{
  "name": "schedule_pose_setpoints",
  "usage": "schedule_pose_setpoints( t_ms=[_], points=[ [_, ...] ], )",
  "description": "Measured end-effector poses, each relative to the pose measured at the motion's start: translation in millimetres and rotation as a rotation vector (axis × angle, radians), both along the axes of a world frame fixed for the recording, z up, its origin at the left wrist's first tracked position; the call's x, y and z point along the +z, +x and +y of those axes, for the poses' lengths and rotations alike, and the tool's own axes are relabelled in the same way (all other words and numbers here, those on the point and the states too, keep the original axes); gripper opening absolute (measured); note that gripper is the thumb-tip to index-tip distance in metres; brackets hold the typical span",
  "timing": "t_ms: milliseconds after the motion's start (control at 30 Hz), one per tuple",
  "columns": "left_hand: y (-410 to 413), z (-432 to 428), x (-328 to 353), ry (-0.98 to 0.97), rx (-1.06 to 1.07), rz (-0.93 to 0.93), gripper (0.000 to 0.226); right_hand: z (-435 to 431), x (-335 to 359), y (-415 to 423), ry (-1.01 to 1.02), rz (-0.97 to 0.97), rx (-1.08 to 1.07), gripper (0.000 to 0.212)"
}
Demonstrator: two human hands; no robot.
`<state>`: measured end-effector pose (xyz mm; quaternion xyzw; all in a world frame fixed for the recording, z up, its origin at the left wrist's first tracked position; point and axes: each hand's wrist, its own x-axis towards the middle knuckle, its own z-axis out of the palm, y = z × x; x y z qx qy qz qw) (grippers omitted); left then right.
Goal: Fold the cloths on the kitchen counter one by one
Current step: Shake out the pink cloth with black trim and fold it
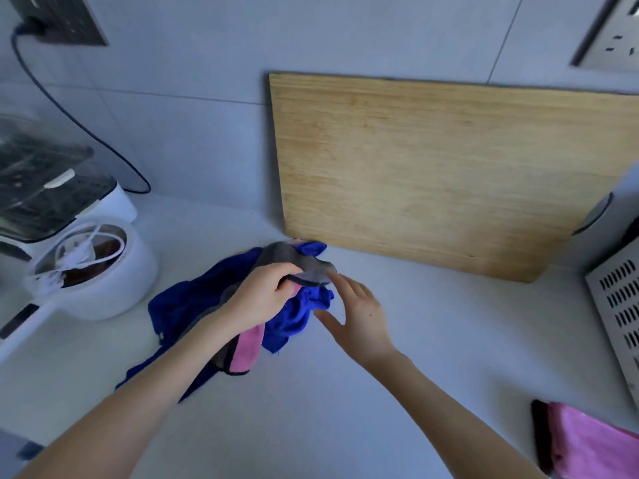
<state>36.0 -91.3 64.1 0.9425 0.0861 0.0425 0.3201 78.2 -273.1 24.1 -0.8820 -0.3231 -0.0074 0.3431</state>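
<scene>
Head view: your left hand (266,295) has its fingers curled tight around the edge of a grey and pink cloth (297,261). Your right hand (359,312) is spread wide with straight fingers and holds nothing. Its fingertips are right at that cloth's edge, but you cannot tell if they touch.

The cloth lies on a bunched blue cloth (183,305), on the counter (345,409) just in front of the wooden board's (432,174) bottom left corner. Your left arm hides part of both.

1 more pink cloth (594,444) lies well in front of the board's right end, cut off by the picture's edge. Left of the board is a white pot (114,281). The dark panel (17,319) beside the pot is too blurry to read. A metal box with slots (619,305), right of the board, is cut off too.
</scene>
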Motion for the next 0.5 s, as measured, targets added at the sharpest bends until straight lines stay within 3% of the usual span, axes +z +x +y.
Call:
schedule_pose_setpoints(
  t_ms=[133, 300, 500],
  points=[
    [-12, -17, 45, -0.18, -0.081, -0.059, 0.028, 12, 19, -3, 0.026, 0.096, -0.103, 0.031],
    [-26, -20, 82, -0.27, -0.045, -0.13, 0.04, -56, 41, 7, 0.108, 0.188, -0.25, 0.015],
    [-13, -54, 101, -0.257, -0.146, -0.104, 0.014, -146, 118, 36, 0.325, 0.269, -0.191, 0.007]
  ],
)
